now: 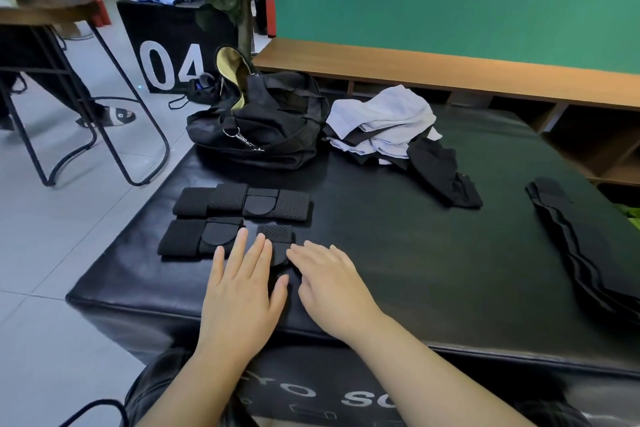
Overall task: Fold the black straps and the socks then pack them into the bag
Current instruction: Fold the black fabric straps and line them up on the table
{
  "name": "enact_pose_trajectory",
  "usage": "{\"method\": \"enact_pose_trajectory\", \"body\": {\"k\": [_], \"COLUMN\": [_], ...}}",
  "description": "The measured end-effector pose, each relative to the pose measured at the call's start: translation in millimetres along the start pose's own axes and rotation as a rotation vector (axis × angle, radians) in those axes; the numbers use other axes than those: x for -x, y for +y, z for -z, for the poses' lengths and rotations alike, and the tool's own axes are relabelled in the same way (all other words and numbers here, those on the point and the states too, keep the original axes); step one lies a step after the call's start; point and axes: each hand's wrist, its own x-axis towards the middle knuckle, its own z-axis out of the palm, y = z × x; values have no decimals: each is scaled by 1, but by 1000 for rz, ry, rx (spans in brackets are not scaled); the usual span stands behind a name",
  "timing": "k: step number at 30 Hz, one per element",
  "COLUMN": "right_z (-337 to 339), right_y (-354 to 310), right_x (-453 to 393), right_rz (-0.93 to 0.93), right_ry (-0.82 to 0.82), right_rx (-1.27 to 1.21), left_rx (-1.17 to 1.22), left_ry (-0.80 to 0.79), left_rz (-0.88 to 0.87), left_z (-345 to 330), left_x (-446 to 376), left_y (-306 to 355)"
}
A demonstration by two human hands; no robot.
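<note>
Strap in hand: small folded black strap (277,239) near the desk's (398,253) front-left corner, under both hands.
Fingers: left hand (242,291) flat, straight fingers spread; right hand (332,288) flat, fingers together, pressing.
Doing it well: likely square the edges, press firmly, align beside folded straps (242,204).
Bag (263,125): back-left edge, open.
Socks (384,125): heaped beside it, unfolded.
</note>
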Motion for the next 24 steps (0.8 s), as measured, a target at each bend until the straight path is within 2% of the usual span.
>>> {"method": "enact_pose_trajectory", "body": {"k": [11, 16, 20, 24], "right_z": [-1, -2, -4, -1], "right_y": [-10, -11, -6, 4], "right_x": [-23, -23, -19, -9], "right_rz": [36, 37, 28, -47], "right_ry": [-115, -111, -92, -55], "right_rx": [75, 77, -15, -148], "left_rx": [12, 18, -21, 12], "left_ry": [-56, -99, -4, 19], "left_rz": [183, 187, 172, 117], "left_z": [-8, -7, -15, -11], "left_x": [-11, -16, -13, -12], "left_y": [-8, -11, -13, -10]}}
